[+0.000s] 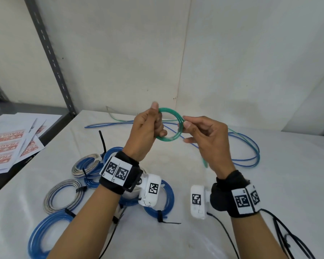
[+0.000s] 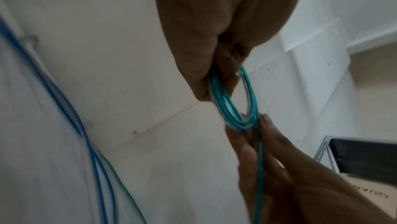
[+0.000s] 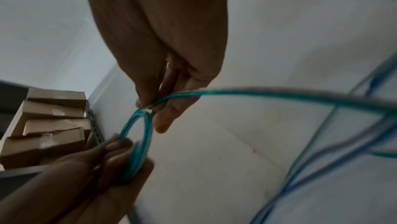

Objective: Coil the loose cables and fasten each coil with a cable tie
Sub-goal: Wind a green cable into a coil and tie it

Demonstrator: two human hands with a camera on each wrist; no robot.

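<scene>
A small green cable coil (image 1: 171,126) is held up above the white table (image 1: 269,184). My left hand (image 1: 150,126) grips the coil's left side, thumb on top. My right hand (image 1: 198,131) pinches the coil's right side, and the green cable's loose tail (image 1: 204,161) runs down under its palm. In the left wrist view the coil (image 2: 232,102) hangs from my left fingers with the right hand's fingers (image 2: 251,144) on its lower end. In the right wrist view the tail (image 3: 279,95) sweeps off to the right from the coil (image 3: 137,134).
Several tied blue and silver coils (image 1: 86,167) with black cable ties (image 1: 103,141) lie at the front left. Loose blue cable (image 1: 247,156) trails across the back and right of the table. Printed sheets (image 1: 9,146) lie on a grey shelf at the left. Cardboard boxes (image 3: 47,125) stand beyond it.
</scene>
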